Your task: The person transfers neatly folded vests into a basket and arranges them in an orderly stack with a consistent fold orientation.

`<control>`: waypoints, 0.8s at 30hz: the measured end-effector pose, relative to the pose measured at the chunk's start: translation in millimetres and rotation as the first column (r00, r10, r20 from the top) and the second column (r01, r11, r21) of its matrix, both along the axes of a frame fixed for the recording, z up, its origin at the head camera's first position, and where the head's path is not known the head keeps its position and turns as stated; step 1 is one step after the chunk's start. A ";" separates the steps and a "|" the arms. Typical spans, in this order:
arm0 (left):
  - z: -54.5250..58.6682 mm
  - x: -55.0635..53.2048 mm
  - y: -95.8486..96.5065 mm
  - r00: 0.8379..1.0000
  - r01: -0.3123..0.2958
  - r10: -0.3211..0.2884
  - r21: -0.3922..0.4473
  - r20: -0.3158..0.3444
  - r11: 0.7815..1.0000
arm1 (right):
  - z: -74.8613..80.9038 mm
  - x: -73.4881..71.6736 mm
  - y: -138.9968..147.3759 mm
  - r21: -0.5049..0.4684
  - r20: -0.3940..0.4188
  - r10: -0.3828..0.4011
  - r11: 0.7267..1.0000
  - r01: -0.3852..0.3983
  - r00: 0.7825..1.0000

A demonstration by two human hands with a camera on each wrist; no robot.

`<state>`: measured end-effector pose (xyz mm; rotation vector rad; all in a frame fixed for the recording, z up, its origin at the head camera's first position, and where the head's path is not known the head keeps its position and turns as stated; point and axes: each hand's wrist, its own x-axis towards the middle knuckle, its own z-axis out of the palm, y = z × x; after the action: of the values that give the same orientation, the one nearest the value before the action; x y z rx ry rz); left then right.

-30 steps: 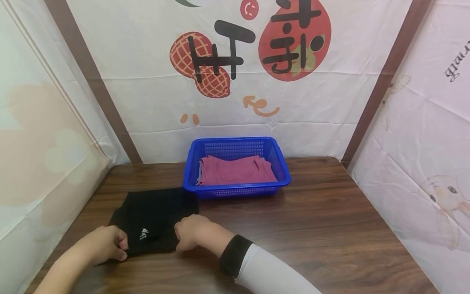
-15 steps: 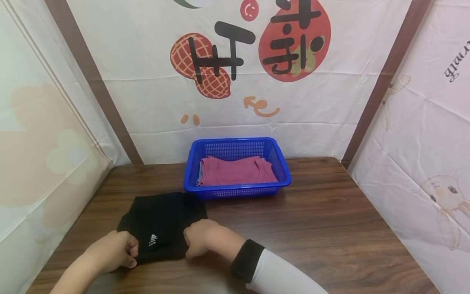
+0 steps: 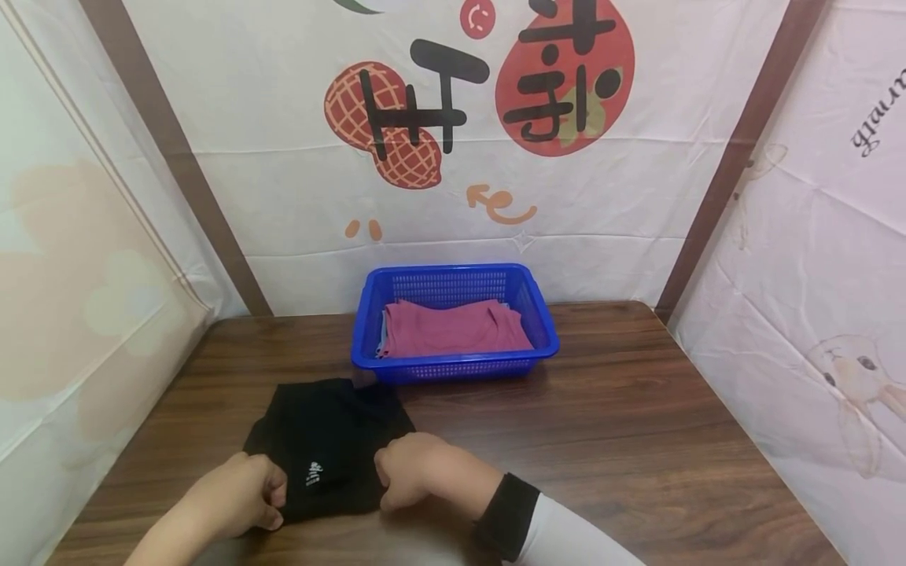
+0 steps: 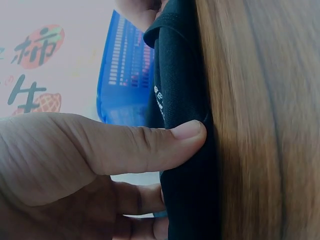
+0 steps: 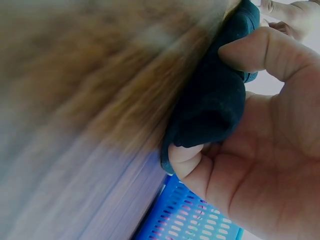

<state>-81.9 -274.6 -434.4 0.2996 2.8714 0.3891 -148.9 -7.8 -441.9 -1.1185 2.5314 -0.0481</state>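
White fabric walls [image 3: 283, 196] printed with peanuts, a red persimmon and dark lettering enclose a table [image 3: 602, 440] with a dark brown wood grain. On its near left part lies a black garment [image 3: 333, 432], nearer the person than a blue basket [image 3: 474, 369]; its far edge comes up close to the basket's near left corner, and whether the two touch is hard to tell. Matte and deep black, the garment lies as a compact, fairly flat bundle, with a straight far edge, sides that slant outward and a nearly straight near edge. Slightly left of its middle, toward the near edge, sits a small white print [image 3: 314, 473], its lettering too small to read. Up close the cloth looks fine-woven and layered, with a stitched band across one part and a thick, rounded fold at the right end. The left hand [image 3: 244, 495] pinches the near left corner, thumb on the outer face and fingers behind. The right hand [image 3: 410, 470] grips the near right corner, thumb pressed against the cloth and fingertips curled around the fold. Inside the basket, pink cloth [image 3: 453, 330] lies flat over a blue-grey piece [image 3: 383, 334] showing at its edge.
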 end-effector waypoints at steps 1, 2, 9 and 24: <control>0.5 0.3 1.8 1.000 0.010 -0.010 0.003 -0.001 1.000 | 0.4 0.9 2.7 -0.006 -0.001 0.006 1.000 -0.006 1.000; 1.0 0.7 3.7 1.000 0.019 -0.019 0.006 -0.003 1.000 | 0.6 1.7 5.3 -0.012 -0.001 0.009 1.000 -0.009 1.000; 0.2 2.1 19.4 0.999 0.042 -0.042 0.000 -0.012 0.999 | -0.7 5.7 23.0 -0.035 0.023 0.005 0.999 -0.004 1.000; -0.2 0.1 49.3 0.995 0.092 -0.090 0.067 -0.036 0.993 | -3.0 11.7 57.1 -0.061 0.029 -0.040 0.997 0.041 0.999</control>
<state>-81.8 -225.4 -434.7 0.4516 2.8670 0.4712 -137.1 49.2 -444.9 -1.0818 2.5438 -0.1522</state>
